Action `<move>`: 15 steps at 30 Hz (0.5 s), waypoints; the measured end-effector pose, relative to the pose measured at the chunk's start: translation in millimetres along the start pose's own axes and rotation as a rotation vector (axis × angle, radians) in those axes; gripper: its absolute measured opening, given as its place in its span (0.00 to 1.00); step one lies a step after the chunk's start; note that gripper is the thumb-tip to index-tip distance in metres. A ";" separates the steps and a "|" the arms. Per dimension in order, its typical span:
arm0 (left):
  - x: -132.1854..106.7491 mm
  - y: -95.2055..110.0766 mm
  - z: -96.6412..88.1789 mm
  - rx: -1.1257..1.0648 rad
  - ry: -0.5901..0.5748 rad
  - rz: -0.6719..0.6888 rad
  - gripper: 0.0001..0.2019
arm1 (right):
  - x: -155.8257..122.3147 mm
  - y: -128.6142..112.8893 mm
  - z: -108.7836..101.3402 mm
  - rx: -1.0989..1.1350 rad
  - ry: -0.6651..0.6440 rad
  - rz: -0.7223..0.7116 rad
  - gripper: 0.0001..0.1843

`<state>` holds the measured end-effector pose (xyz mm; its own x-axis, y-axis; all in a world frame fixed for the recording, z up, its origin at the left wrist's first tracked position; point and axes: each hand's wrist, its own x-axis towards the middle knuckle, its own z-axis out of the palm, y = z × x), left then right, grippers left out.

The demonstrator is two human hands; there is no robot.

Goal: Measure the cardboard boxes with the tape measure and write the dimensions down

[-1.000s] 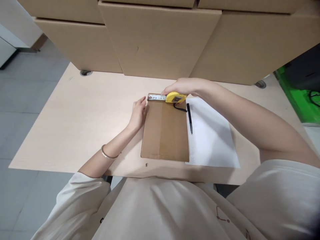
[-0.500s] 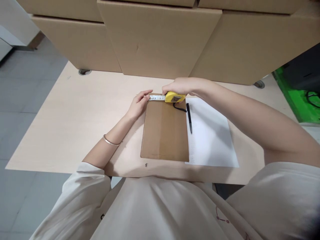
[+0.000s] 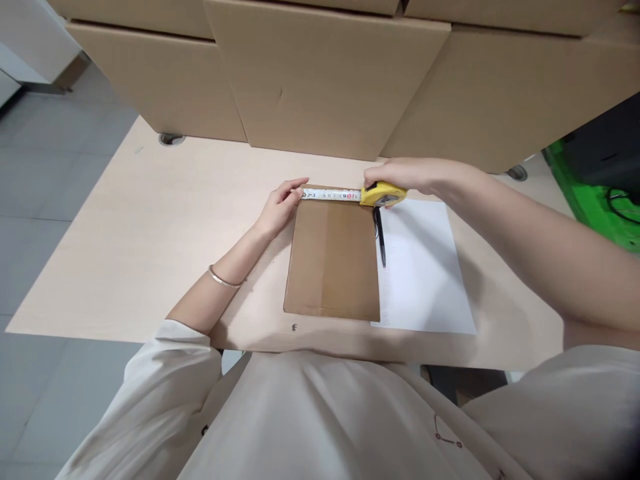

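Near the far edge of the worktop (image 3: 175,220), your left hand (image 3: 280,207) pinches the tape end (image 3: 306,194). Your right hand (image 3: 403,175) grips its case (image 3: 385,195), rightward.

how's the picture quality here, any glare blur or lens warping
Head view: soft even light, no glare; faint arm shadow lies on the white sheet; the wide lens splays the cartons and desk edges outward; no motion blur on the right hand; tape measure digits too small to read.

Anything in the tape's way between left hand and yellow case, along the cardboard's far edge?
Nothing visible. The blade runs bare from the left hand to the tape measure case in the right hand; the pen lies below it.
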<state>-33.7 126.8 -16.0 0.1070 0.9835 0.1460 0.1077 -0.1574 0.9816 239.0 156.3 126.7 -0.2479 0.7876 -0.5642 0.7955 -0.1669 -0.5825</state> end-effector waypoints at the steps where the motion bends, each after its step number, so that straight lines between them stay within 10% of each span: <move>1: -0.1 0.2 0.2 -0.012 -0.001 -0.010 0.24 | -4.7 5.7 -2.7 0.013 0.010 0.027 0.15; 15: -1.3 2.4 2.3 -0.024 0.018 -0.019 0.22 | 5.3 41.5 -9.0 0.176 -0.050 0.109 0.12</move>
<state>-31.3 125.0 -14.1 0.0874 0.9878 0.1290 0.0861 -0.1365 0.9869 275.6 158.9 104.8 -0.1964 0.7296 -0.6551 0.7114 -0.3538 -0.6073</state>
